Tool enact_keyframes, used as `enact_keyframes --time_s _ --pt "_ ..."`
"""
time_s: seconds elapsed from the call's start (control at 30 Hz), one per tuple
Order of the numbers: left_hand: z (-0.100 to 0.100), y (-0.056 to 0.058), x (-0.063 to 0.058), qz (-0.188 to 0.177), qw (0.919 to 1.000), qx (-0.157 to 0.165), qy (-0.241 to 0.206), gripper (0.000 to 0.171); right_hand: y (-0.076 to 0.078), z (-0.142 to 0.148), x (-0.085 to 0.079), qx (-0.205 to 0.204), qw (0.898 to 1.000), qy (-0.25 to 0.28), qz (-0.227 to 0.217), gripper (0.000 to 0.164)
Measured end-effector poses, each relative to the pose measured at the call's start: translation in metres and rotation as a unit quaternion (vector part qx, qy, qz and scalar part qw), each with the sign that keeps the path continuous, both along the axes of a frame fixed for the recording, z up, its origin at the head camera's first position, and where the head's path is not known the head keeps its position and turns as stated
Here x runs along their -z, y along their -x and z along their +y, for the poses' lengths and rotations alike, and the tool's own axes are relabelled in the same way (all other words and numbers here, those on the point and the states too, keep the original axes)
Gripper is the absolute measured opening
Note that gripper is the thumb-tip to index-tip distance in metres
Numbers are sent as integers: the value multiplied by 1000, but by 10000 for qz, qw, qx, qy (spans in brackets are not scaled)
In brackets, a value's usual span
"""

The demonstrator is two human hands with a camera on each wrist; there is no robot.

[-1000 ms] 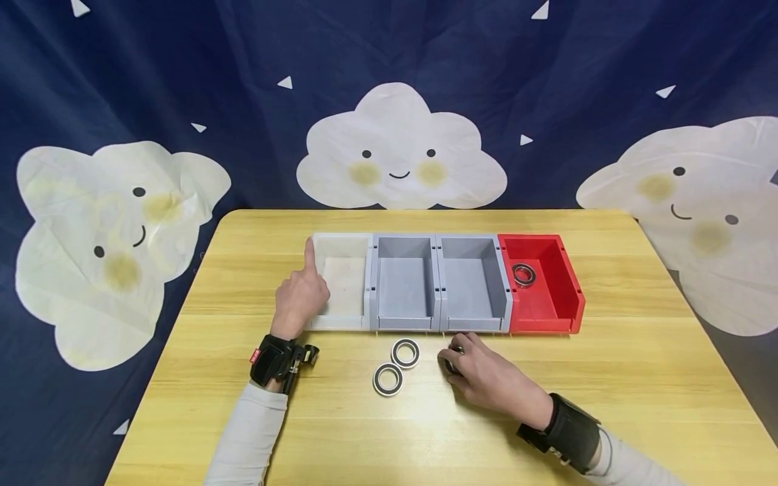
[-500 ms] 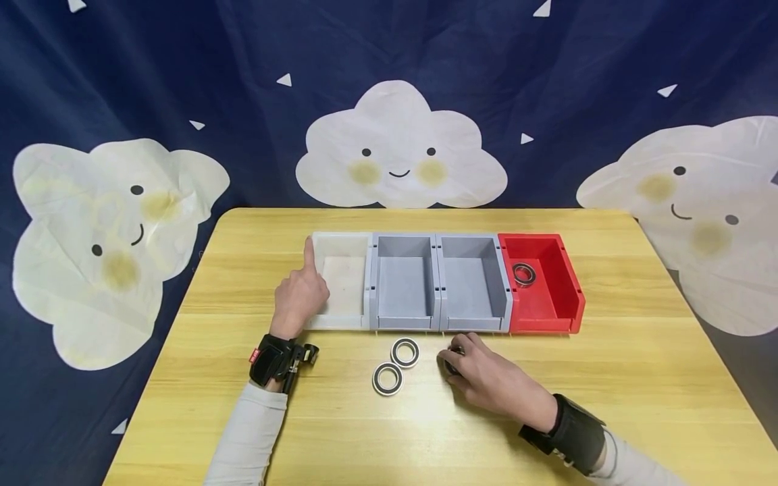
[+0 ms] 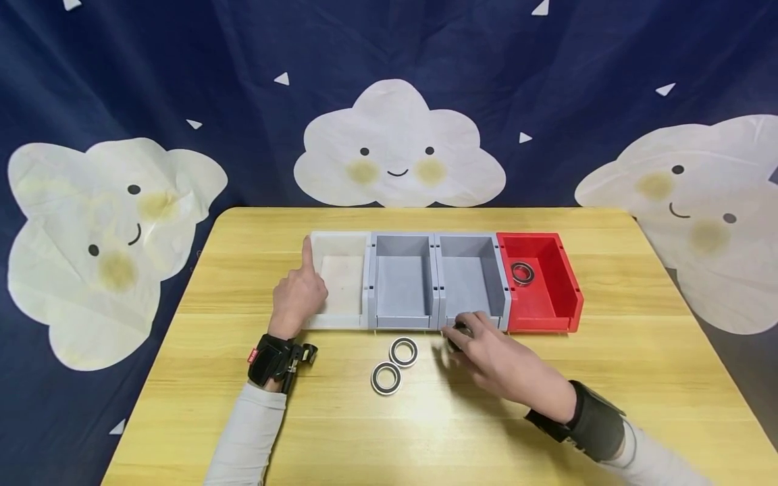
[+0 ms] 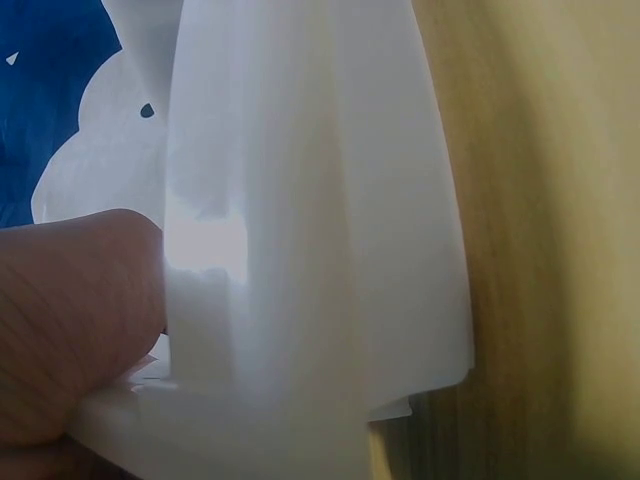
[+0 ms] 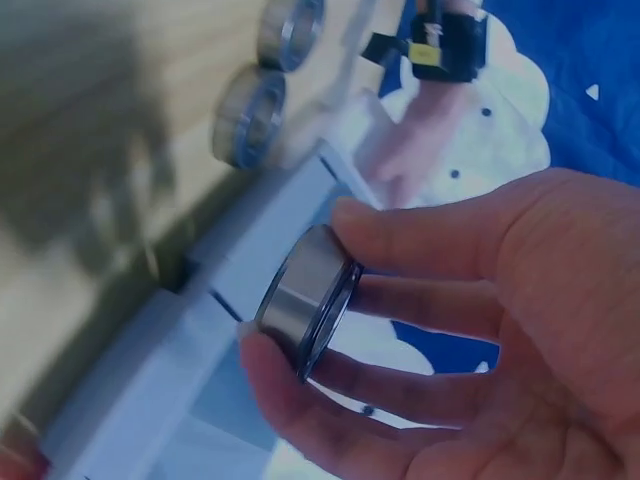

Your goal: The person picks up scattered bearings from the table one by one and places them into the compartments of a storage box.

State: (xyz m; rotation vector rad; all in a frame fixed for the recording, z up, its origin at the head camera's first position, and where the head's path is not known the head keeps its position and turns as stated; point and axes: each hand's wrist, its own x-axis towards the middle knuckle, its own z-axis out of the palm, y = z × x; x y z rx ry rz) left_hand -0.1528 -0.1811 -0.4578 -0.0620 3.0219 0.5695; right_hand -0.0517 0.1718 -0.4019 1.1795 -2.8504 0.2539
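Observation:
My right hand point(image 3: 495, 358) pinches a ball bearing point(image 5: 305, 295) between thumb and fingertips, near the front lip of the right-hand grey bin point(image 3: 474, 280). In the right wrist view the bearing's shiny outer side shows, tilted. Two more bearings lie on the table: one point(image 3: 404, 342) close to the bins, the other point(image 3: 385, 365) touching it. At the far left, my left hand point(image 3: 298, 297) holds the side wall of the white bin point(image 3: 337, 322), its index finger stretched along the rim. The left wrist view shows its thumb point(image 4: 80, 320) against the wall; its other fingers are hidden.
Left of centre in the row stands another grey bin point(image 3: 404, 277). At the right end, a red bin point(image 3: 550, 307) contains one bearing point(image 3: 523, 273). All the bins stand side by side on the wooden table point(image 3: 377, 439), before a dark blue cloud-patterned curtain point(image 3: 389, 40).
My right hand has lifted the bearing off the table and moved slightly forward, towards the right-hand grey bin. The left hand keeps its place on the white bin.

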Motion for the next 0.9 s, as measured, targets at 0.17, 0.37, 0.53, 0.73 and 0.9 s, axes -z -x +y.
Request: enact_keyframes --time_s 0.17,0.37,0.53,0.73,0.9 --pt "0 1 0 -4 10000 32 -12 81 7 2 -16 46 9996 2 263 49" --pt "0 0 0 50 10000 22 -29 81 19 7 -29 100 9987 17 491 48" --pt "0 -1 -2 34 10000 49 -66 81 35 14 -35 194 9983 127 542 48" --pt "-1 -1 -2 48 9999 46 -82 81 55 19 -39 357 9974 247 571 48" --pt "-2 -1 -1 72 9999 63 -141 81 67 18 -46 538 9966 352 516 48"
